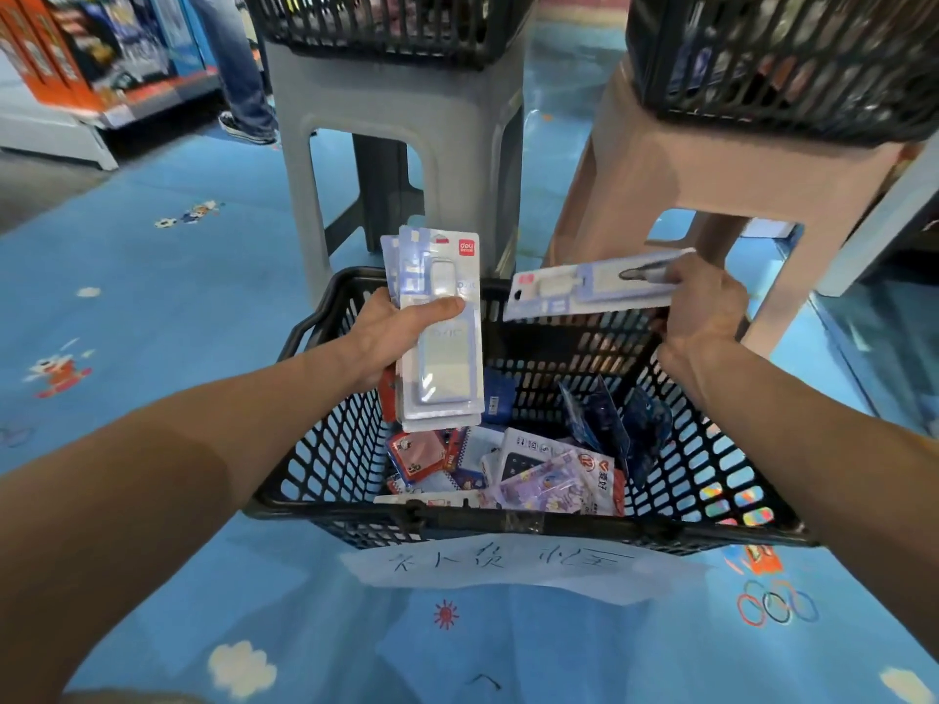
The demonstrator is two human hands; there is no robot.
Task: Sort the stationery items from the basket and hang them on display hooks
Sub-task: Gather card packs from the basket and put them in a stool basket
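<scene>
Holding a stack of blister packs (442, 348) upright, your left hand (386, 337) has its thumb pressed across the front pack and its fingers behind. The stack hangs over the far left part of the black basket (325, 449). (first inspector)

Confirmed. Your right hand (706, 307) is curled round one end of a single blister pack (584, 292) of the same pale blue kind. It lies roughly level above the basket's far rim, its hang-hole end pointing left toward the stack, near it but apart. A dark-tipped pen shows through the plastic. (second inspector)

And inside the basket? (first inspector)

You have loose packets (538, 475) on the bottom, red, white, purple and dark blue. What each one is, I cannot tell. A handwritten paper label (498, 566) is fixed to the near rim. (second inspector)

Surroundings noted. Your basket stands on a blue printed floor (152, 307). Beyond it stands a grey stool (396, 119) carrying a second basket (386, 22). To its right a pink stool (711, 160) carries a third basket (787, 58). Far left are a shelf unit (76, 58) and a person's legs (244, 68) in jeans. (first inspector)
</scene>
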